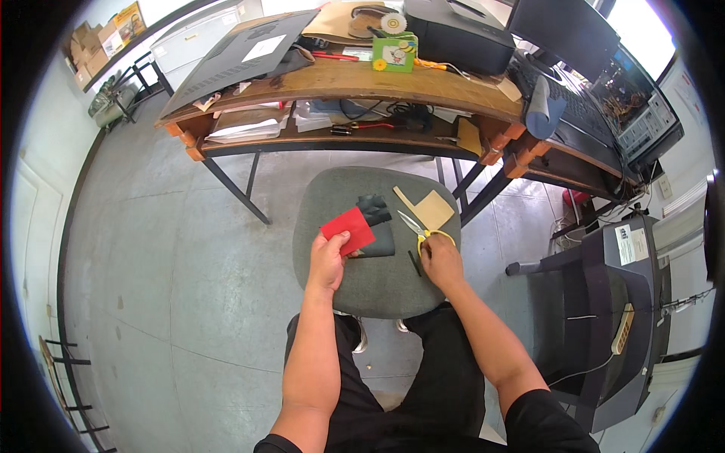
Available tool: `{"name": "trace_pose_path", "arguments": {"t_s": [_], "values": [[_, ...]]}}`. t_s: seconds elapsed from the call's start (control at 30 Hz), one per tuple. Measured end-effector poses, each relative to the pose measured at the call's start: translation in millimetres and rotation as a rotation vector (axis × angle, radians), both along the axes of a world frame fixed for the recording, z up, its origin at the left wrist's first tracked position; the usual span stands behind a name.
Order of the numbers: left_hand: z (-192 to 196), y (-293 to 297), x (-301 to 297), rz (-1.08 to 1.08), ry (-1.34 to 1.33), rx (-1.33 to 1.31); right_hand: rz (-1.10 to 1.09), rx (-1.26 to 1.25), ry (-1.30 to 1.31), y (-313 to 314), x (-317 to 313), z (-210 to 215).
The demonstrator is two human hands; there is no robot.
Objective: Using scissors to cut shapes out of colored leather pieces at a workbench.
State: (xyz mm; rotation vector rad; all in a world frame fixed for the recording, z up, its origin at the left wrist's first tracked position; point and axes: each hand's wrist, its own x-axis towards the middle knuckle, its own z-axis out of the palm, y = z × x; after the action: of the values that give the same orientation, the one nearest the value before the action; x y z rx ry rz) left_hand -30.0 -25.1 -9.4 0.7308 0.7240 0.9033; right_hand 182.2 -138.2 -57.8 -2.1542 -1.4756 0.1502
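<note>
My left hand (328, 260) pinches a red square piece (349, 229), thin like paper or felt, thumb on top. It is above a grey chair seat (332, 189). Partly under the red piece lie dark, strip-like pieces (372, 207) and a black sheet (379, 240). My right hand (441, 260) is closed round the yellow handles of a pair of scissors (414, 223). Their blades are parted and point up and left. Just beyond the scissors rest a tan square (433, 210) and a narrow tan strip (404, 198). A small black strip (414, 263) lies beside my right hand.
Ahead stands a wooden desk (453, 89) with a laptop (234, 60), a printer (457, 34) and a green box (393, 54). Papers (245, 124) and cables fill its shelf. To the right are a monitor (566, 38), an opened computer case (642, 106) and a large dark machine (604, 302).
</note>
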Motion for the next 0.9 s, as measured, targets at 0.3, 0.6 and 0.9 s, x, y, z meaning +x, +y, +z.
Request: {"name": "trace_pose_path", "arguments": {"t_s": [0.3, 0.6, 0.9], "values": [[-7, 1, 7, -0.038, -0.061, -0.03, 0.094, -0.382, -0.144, 9, -9, -5], [-21, 13, 13, -0.037, -0.131, -0.104, -0.196, 0.334, 0.703, 138, 119, 74], [-24, 26, 7, 0.026, -0.156, -0.153, -0.292, 0.618, 0.147, 171, 109, 57]]}}
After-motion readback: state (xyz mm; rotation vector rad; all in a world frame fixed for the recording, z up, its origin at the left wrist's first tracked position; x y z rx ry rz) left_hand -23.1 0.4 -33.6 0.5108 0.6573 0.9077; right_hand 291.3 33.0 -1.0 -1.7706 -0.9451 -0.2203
